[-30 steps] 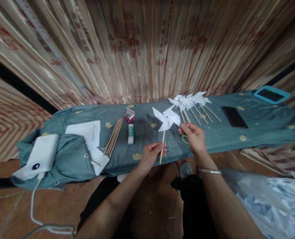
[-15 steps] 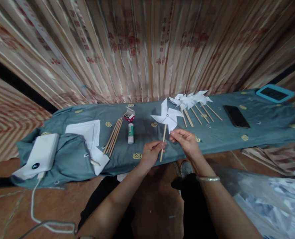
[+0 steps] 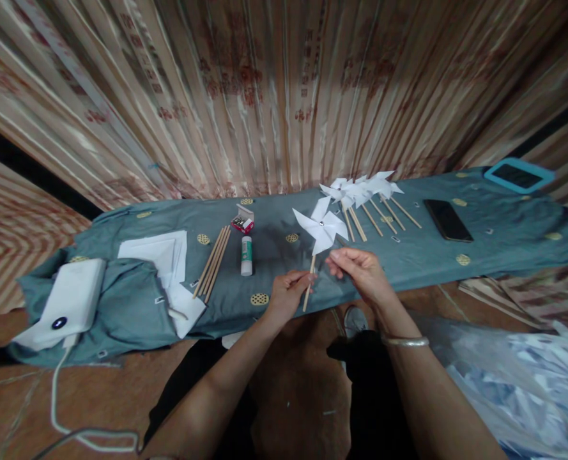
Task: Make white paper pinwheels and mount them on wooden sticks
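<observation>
A white paper pinwheel (image 3: 321, 225) with a shiny pin at its centre stands up over the table on a thin wooden stick. My left hand (image 3: 287, 294) pinches that stick (image 3: 307, 295) below the blades. Just right of the stick is my right hand (image 3: 359, 271), fingers curled together and apart from the blades; nothing shows in them. Beyond it lie several finished pinwheels (image 3: 360, 191), heads overlapping and sticks pointing toward me. To the left are a small open red box of pins (image 3: 243, 220), a glue stick (image 3: 246, 257) and several loose wooden sticks (image 3: 213, 263).
White paper sheets (image 3: 176, 255) and a white power bank (image 3: 75, 294) with a cable lie on the left of the cloth-covered table (image 3: 284, 255). A dark phone (image 3: 447, 220) and a blue-framed device (image 3: 519, 176) are at right. A plastic bag (image 3: 518, 377) sits on the right below.
The pinwheel's blades have turned a little clockwise. My right hand has come away from the lower blade, its fingers curling. The left hand keeps its pinch; the view has shifted slightly.
</observation>
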A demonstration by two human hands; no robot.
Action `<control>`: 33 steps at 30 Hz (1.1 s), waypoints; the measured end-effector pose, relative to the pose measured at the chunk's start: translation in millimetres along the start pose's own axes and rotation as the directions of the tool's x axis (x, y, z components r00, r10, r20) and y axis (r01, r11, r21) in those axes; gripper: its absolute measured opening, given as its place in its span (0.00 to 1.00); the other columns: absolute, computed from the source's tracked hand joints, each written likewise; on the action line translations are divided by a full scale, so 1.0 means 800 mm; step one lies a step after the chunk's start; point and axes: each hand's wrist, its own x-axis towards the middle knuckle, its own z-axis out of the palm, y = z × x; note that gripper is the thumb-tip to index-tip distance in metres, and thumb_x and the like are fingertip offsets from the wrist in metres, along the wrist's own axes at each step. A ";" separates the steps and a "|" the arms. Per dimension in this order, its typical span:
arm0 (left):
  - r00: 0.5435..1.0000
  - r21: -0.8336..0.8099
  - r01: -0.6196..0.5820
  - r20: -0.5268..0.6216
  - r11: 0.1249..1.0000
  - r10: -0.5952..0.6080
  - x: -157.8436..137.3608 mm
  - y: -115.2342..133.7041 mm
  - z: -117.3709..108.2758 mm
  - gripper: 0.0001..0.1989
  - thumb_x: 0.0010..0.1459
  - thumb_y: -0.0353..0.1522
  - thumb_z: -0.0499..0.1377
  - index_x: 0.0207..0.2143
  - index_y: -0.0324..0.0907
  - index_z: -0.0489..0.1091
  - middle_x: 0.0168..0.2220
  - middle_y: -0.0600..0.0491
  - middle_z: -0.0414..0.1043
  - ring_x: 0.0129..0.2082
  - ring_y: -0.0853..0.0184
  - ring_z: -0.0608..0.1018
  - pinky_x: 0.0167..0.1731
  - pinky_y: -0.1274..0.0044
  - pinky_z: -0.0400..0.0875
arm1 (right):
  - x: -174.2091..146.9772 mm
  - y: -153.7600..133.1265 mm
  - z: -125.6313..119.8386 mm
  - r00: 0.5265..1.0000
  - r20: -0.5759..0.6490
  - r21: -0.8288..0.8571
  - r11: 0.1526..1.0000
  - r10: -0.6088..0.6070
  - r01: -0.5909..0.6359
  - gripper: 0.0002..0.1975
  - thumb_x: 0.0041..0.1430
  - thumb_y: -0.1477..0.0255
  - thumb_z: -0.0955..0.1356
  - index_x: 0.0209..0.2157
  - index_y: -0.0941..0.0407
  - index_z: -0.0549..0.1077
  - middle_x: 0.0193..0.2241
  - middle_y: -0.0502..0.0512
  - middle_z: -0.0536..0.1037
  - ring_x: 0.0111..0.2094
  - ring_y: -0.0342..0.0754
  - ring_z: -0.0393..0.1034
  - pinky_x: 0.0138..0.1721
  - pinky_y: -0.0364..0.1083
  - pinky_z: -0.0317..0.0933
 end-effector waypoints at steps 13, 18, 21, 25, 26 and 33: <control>0.994 0.014 0.048 0.097 0.999 -0.049 -0.009 0.014 -0.001 0.14 0.42 0.43 0.68 0.24 0.41 0.80 0.24 0.52 0.76 0.24 0.69 0.73 0.27 0.78 0.71 | 0.019 0.015 -0.052 0.903 -0.425 0.144 0.980 -0.067 0.140 0.14 0.39 0.60 0.77 0.29 0.52 0.80 0.29 0.50 0.81 0.27 0.42 0.71 0.30 0.43 0.65; 0.995 0.005 0.050 0.086 0.999 -0.050 -0.007 0.014 0.001 0.15 0.41 0.43 0.68 0.24 0.41 0.80 0.24 0.52 0.76 0.22 0.71 0.71 0.26 0.79 0.71 | 0.016 0.014 -0.045 0.916 -0.400 0.163 0.982 -0.018 0.091 0.15 0.32 0.62 0.79 0.24 0.53 0.79 0.22 0.49 0.79 0.23 0.41 0.70 0.28 0.43 0.66; 0.996 -0.016 0.054 0.071 0.998 -0.053 -0.006 0.013 0.001 0.14 0.41 0.43 0.68 0.24 0.41 0.80 0.25 0.52 0.76 0.23 0.70 0.72 0.26 0.79 0.71 | 0.015 0.011 -0.041 0.928 -0.372 0.189 0.981 0.020 0.054 0.16 0.30 0.62 0.79 0.24 0.54 0.79 0.23 0.50 0.80 0.24 0.41 0.71 0.29 0.43 0.66; 0.997 0.004 0.054 0.059 0.999 -0.054 -0.006 0.012 0.001 0.14 0.42 0.43 0.68 0.25 0.40 0.80 0.26 0.51 0.77 0.23 0.70 0.73 0.26 0.78 0.71 | 0.014 0.011 -0.036 0.944 -0.329 0.193 0.981 0.039 0.026 0.15 0.31 0.61 0.79 0.23 0.53 0.79 0.22 0.50 0.79 0.23 0.41 0.71 0.27 0.42 0.65; 0.997 0.010 0.053 0.059 0.999 -0.053 -0.006 0.012 0.001 0.15 0.42 0.43 0.68 0.25 0.40 0.80 0.26 0.50 0.78 0.22 0.70 0.73 0.26 0.78 0.71 | 0.014 0.012 -0.035 0.948 -0.315 0.192 0.981 0.039 0.024 0.15 0.32 0.61 0.79 0.23 0.53 0.79 0.22 0.50 0.79 0.23 0.41 0.71 0.27 0.42 0.64; 0.997 0.012 0.050 0.061 0.999 -0.050 -0.005 0.014 0.000 0.14 0.41 0.43 0.68 0.24 0.41 0.80 0.25 0.51 0.77 0.21 0.70 0.72 0.25 0.79 0.70 | 0.015 0.018 -0.027 0.961 -0.265 0.165 0.986 0.083 -0.040 0.19 0.31 0.56 0.79 0.23 0.54 0.78 0.20 0.48 0.77 0.20 0.39 0.67 0.23 0.41 0.62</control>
